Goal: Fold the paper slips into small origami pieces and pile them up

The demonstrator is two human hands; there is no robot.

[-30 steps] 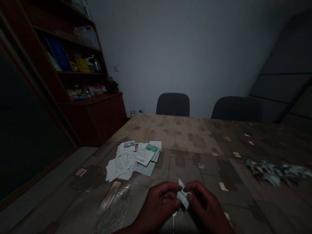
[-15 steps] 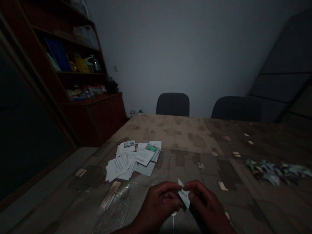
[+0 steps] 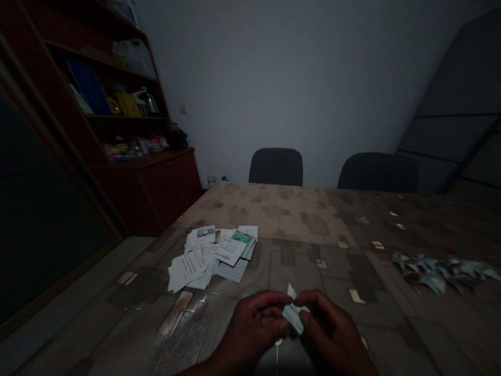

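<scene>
Low in the view, my left hand (image 3: pixel 254 329) and my right hand (image 3: pixel 331 331) meet over the near edge of the table (image 3: pixel 297 219). Both pinch a small white folded paper piece (image 3: pixel 293 312) between their fingertips, one corner poking up. The fingers of both hands are curled closed round it. A loose heap of printed paper slips (image 3: pixel 213 255) lies on the table to the left of my hands. To the right, a row of small folded paper shapes (image 3: pixel 438 269) is spread out.
The room is dim. Two dark chairs (image 3: pixel 276 166) (image 3: pixel 378 171) stand at the table's far side. A wooden shelf unit (image 3: pixel 117 120) with books and small items fills the left wall. A patterned cover lies over the table.
The hands stay together on the paper piece with only small finger shifts. The view has drifted slightly.
</scene>
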